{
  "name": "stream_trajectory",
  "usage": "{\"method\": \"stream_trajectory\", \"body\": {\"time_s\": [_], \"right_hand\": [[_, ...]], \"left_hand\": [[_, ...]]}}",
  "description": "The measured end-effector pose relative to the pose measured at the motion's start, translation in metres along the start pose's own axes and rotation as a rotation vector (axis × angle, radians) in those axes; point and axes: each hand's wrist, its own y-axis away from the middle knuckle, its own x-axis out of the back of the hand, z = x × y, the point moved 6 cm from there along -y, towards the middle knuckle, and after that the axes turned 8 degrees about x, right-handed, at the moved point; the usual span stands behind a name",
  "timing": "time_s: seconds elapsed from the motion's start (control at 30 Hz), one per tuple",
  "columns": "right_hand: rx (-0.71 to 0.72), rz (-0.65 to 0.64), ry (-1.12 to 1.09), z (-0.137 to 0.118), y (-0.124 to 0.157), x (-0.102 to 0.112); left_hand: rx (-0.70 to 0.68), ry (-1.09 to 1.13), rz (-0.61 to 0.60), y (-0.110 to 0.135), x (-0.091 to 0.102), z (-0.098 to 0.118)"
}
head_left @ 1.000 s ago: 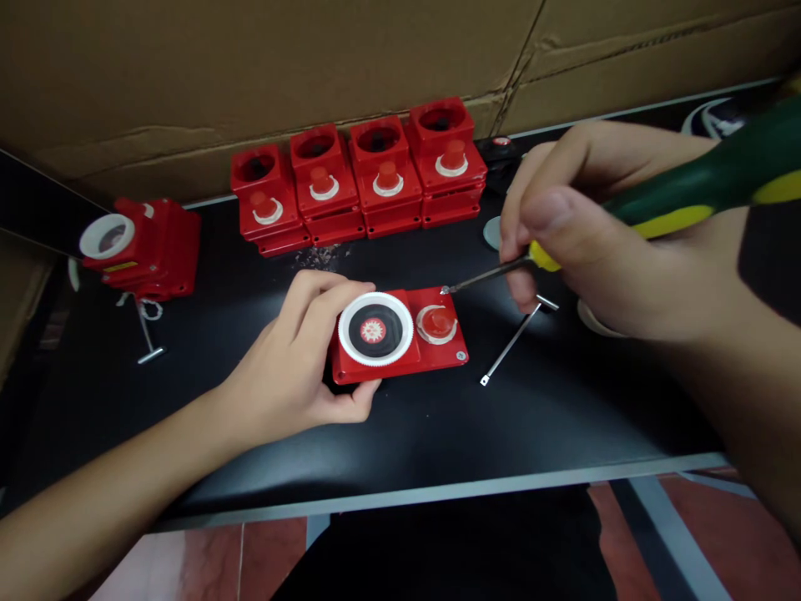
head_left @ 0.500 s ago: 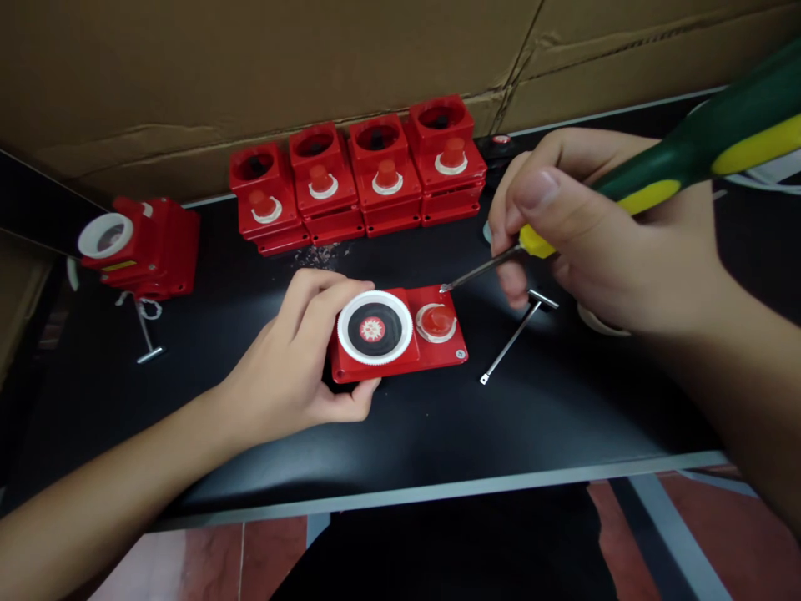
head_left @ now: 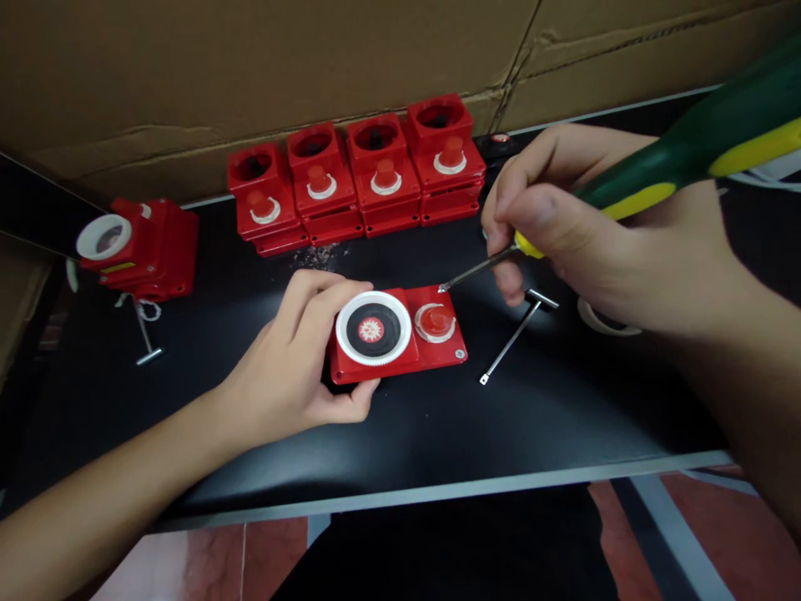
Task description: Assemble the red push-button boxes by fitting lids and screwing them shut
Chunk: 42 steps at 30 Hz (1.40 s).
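Note:
A red box [head_left: 400, 355] with a white-rimmed black dial and a red button lies flat on the black table [head_left: 438, 434]. My left hand [head_left: 294, 367] grips its left end, fingers wrapped round it. My right hand [head_left: 581, 234] is closed on a green and yellow screwdriver [head_left: 682, 167]. The screwdriver's metal tip rests on the box's far right corner, at a screw.
Several red boxes of the same kind [head_left: 356, 171] stand in a row at the back against brown cardboard [head_left: 250, 67]. Another red unit [head_left: 141, 246] lies at the left with a metal T-key [head_left: 147, 334] by it. A second T-key [head_left: 516, 334] lies right of the held box.
The screwdriver handle has swung slightly and my right hand's fingers have shifted on it, while the tip stays on the same corner. My left hand and the box have not moved.

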Motion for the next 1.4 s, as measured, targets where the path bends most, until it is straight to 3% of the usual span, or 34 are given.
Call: {"method": "stream_trajectory", "body": {"time_s": [0.4, 0.57, 0.73, 0.93, 1.17, 1.4], "right_hand": [[0.041, 0.024, 0.000, 0.000, 0.003, -0.004], [0.035, -0.037, 0.013, 0.000, 0.009, -0.006], [0.019, -0.028, -0.057, -0.003, 0.015, -0.004], [0.019, -0.129, -0.175, -0.012, 0.015, -0.016], [-0.084, -0.160, -0.373, -0.011, 0.015, -0.018], [-0.070, -0.145, -0.266, -0.005, 0.015, -0.016]], "left_hand": [[0.018, 0.002, -0.004, 0.001, 0.000, -0.001], [0.001, 0.010, -0.002, 0.000, 0.000, 0.000], [0.004, 0.025, -0.011, 0.001, -0.001, 0.000], [0.004, 0.057, -0.019, 0.001, 0.000, -0.001], [-0.007, 0.057, -0.023, 0.002, -0.001, -0.001], [-0.002, 0.051, -0.021, 0.002, 0.000, -0.001]]}}
